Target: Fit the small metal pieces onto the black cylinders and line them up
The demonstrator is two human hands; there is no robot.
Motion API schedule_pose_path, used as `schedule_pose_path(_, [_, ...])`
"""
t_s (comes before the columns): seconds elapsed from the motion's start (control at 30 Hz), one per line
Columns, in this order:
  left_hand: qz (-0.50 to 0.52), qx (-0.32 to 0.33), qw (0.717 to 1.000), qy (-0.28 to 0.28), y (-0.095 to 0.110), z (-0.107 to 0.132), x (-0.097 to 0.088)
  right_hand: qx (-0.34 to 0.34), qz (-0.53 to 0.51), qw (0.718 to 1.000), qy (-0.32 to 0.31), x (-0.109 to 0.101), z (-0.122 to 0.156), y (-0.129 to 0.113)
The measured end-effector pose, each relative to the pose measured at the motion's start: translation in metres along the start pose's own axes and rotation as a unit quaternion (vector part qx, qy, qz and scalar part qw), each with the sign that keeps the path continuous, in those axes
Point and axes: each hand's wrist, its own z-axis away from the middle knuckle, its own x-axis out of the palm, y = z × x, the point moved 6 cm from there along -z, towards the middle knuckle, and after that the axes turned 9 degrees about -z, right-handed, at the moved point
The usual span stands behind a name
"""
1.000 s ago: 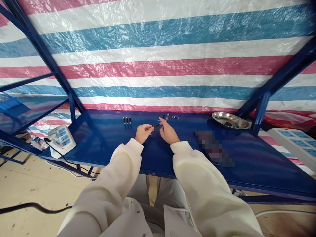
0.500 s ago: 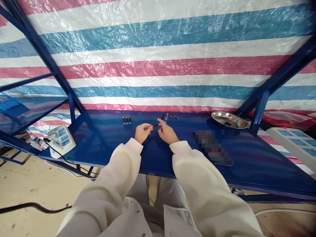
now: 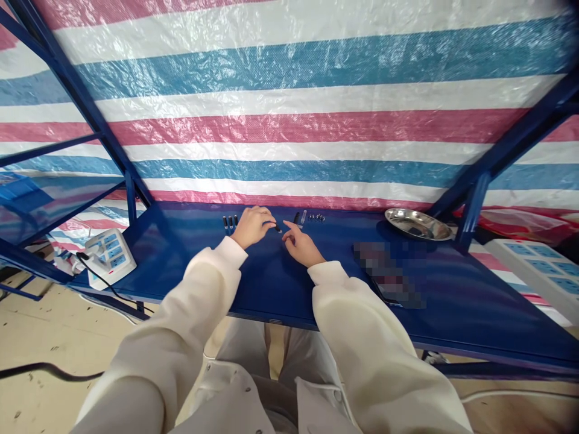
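My left hand (image 3: 254, 226) pinches a small black tube with a pale end (image 3: 278, 229) between thumb and fingertips, tilted just above the table. Right of it is my right hand (image 3: 304, 247), its index finger stretched toward the tube but apart from it, the other fingers loosely bent; nothing shows in it. Three similar black tubes with pale ends (image 3: 230, 222) stand in a row left of my left hand, which is close to them. Beyond my right hand are another black piece (image 3: 297, 217), a clear tube (image 3: 303, 215) and several small shiny metal pieces (image 3: 316, 217).
The blue table (image 3: 271, 289) carries an oval metal tray (image 3: 418, 224) at the back right and a blurred-out dark flat object (image 3: 388, 274) before it. A white power strip (image 3: 109, 258) with a black cable sits at the left edge, another (image 3: 538, 271) at the right. Blue posts flank the table.
Before, both hands were at the black tube together. Now my left hand has drawn it left and turned over it, and my right hand has come away from it.
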Motion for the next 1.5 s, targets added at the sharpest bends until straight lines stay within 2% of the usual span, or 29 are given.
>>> schedule_pose_path(0.17, [-0.176,-0.003,0.978,-0.112,-0.036,-0.028,-0.025,-0.002,-0.002,1.0,0.004,0.0,0.0,0.0])
schedule_pose_path(0.3, [-0.222,-0.028,0.962,-0.158,-0.067,-0.033,-0.023,0.001,-0.002,1.0,0.001,0.0,0.0,0.001])
schedule_pose_path(0.4, [-0.221,-0.026,0.96,-0.168,-0.077,-0.029,-0.016,-0.003,0.0,1.0,0.001,0.001,0.0,0.002])
schedule_pose_path(0.83, [-0.209,-0.035,0.961,-0.177,-0.094,-0.02,0.001,-0.005,0.023,1.0,-0.002,-0.001,0.0,0.002])
schedule_pose_path(1.03, [-0.213,-0.033,0.963,-0.16,-0.097,-0.02,0.002,-0.001,0.025,1.0,-0.002,-0.001,0.0,0.003])
schedule_pose_path(1.5, [-0.215,-0.043,0.962,-0.165,-0.099,-0.019,0.003,0.038,0.052,0.998,0.013,-0.005,-0.001,0.006])
